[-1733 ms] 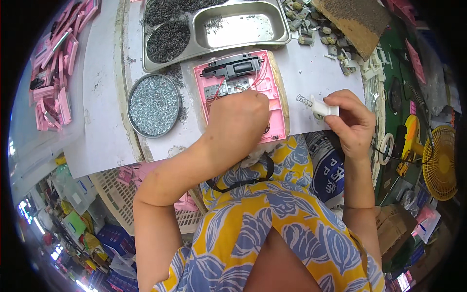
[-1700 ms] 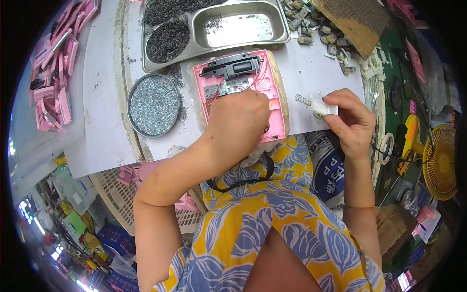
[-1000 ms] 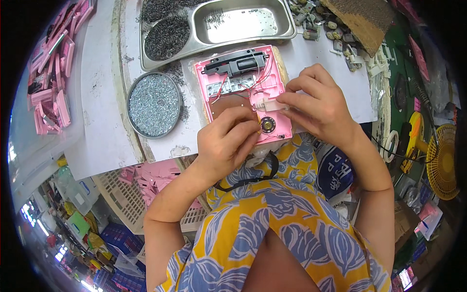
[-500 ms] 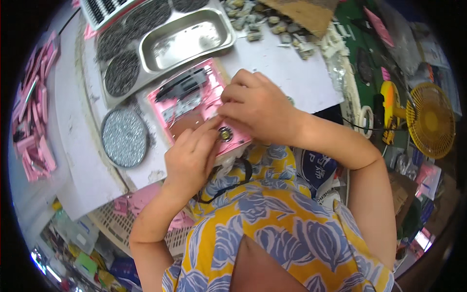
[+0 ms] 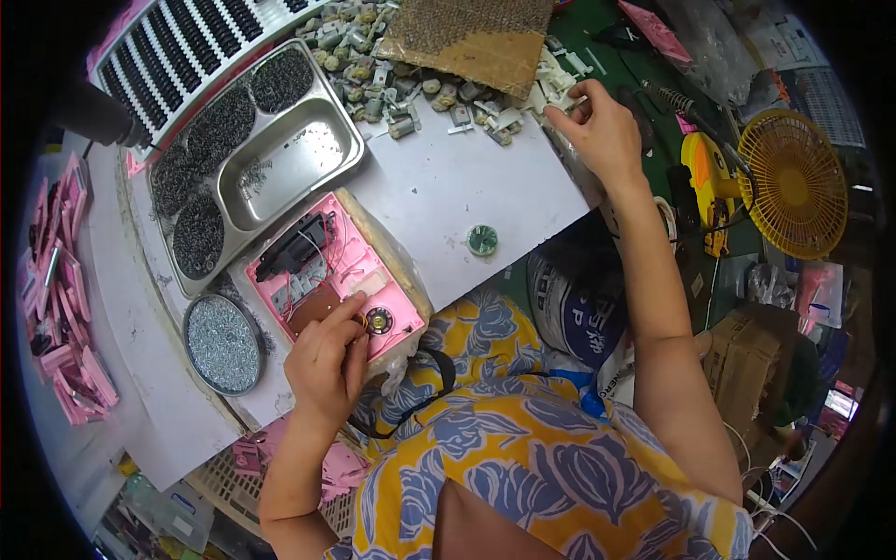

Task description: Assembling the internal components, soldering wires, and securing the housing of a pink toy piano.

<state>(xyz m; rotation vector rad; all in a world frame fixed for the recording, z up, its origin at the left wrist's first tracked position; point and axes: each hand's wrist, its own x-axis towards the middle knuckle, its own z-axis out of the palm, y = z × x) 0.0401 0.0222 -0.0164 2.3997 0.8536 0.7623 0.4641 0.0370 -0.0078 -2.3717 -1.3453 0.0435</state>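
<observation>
A pink plastic case [image 5: 403, 315], its inside facing up, lies near the table's front edge. Inside it are a black part [image 5: 297, 247], thin wires, a brown panel [image 5: 315, 304], a small round speaker-like part [image 5: 379, 321] and a pale rectangular piece [image 5: 370, 284]. My left hand [image 5: 325, 362] is curled over the case's near side, fingertips touching beside the pale piece. At the far right, my right hand [image 5: 602, 133] reaches to a heap of small white plastic parts [image 5: 553, 86]; its thumb and forefinger are apart, with nothing visible between them.
A steel compartment tray [image 5: 347, 159] of dark screws and a round dish [image 5: 224, 343] of silvery bits stand left. Small motors [image 5: 401, 121] lie behind, beside cardboard [image 5: 471, 42]. A dark screwdriver-like tool [image 5: 98, 114] hangs far left; a yellow fan [image 5: 793, 187] stands right.
My right hand has left the pink case and moved far right to the white parts. My left hand stays on the case. The whole view has shifted, showing more of the table's back.
</observation>
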